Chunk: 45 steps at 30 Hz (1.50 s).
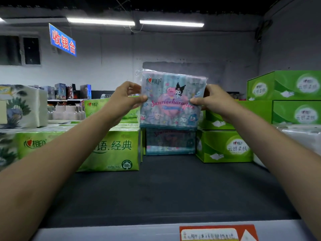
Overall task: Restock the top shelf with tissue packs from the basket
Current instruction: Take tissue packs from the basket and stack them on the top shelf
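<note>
Both hands (125, 100) grip pastel, cartoon-printed tissue pack (171, 101) upright.

Head camera looks forward, level with the near top shelf (165, 188).

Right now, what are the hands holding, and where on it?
The Sanrio tissue pack, held upright: left hand pinches its left edge, right hand its right edge.

Both bare arms reach forward and up, converging toward the middle. The left hand (124, 100) pinches with thumb in front and fingers curled behind, wrist slightly bent. The right hand (212, 100) mirrors it at the same height, thumb pointing inward, fingers wrapped out of sight.
</note>
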Motion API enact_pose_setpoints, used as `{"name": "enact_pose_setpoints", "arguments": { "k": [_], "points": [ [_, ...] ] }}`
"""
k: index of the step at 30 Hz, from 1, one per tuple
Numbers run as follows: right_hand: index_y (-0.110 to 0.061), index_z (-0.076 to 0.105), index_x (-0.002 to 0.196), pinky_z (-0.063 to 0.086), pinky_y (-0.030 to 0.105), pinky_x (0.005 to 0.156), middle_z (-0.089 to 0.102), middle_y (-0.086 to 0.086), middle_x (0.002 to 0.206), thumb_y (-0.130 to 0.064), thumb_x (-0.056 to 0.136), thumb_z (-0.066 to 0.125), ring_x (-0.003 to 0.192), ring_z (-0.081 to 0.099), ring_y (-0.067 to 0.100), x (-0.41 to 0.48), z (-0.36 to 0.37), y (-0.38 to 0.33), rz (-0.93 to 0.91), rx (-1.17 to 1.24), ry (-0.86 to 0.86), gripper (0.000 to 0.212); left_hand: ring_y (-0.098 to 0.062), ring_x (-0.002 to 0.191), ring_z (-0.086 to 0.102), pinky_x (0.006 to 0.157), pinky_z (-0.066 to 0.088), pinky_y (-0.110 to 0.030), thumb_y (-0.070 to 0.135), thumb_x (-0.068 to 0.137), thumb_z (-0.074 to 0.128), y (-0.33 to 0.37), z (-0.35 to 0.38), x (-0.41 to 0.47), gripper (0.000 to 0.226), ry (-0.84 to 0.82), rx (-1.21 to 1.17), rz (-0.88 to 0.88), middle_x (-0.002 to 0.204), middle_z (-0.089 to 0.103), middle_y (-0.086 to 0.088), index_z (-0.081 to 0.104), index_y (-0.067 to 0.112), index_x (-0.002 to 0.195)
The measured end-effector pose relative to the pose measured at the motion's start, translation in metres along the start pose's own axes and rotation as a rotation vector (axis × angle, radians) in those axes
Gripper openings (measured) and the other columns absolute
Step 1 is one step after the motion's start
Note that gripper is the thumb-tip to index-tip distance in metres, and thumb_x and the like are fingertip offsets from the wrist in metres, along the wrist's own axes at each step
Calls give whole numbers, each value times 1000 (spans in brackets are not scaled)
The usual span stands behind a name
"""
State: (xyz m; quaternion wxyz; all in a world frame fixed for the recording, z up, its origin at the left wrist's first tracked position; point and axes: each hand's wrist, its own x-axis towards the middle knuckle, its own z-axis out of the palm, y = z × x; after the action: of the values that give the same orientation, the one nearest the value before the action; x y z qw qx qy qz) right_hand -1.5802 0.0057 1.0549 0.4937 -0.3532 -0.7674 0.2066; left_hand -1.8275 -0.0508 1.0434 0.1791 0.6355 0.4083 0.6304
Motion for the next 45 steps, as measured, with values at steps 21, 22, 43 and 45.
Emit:
{"name": "enact_pose_setpoints", "arguments": {
  "k": [21,22,43,45],
  "points": [
    [-12,52,121,49,34,87,59,-3,109,-12,80,74,99,56,13,-21,5,-4,-100,-89,102,47,5,82,52,65,38,-15,4,84,65,0,6,-14,31,-7,276,29,98,52,13,46,7,107],
    [-13,52,121,50,37,88,59,-3,108,-12,80,74,99,57,14,-22,5,-3,-95,-91,102,46,5,81,52,65,38,-16,4,84,65,1,5,-14,30,-10,284,27,98,52,13,46,8,108],
    [-11,61,101,40,23,74,65,3,115,-15,77,76,99,58,16,-19,18,10,-4,-299,127,28,-15,96,55,68,39,-25,8,80,71,-7,2,-4,38,-104,434,-93,103,60,2,52,1,112],
    [-14,63,93,41,21,68,67,3,110,-18,76,78,90,55,11,-19,18,10,-31,-359,136,23,-19,100,56,69,40,-25,8,80,71,-8,3,-5,37,-107,449,-98,107,62,-3,53,0,111]
  ]
}}
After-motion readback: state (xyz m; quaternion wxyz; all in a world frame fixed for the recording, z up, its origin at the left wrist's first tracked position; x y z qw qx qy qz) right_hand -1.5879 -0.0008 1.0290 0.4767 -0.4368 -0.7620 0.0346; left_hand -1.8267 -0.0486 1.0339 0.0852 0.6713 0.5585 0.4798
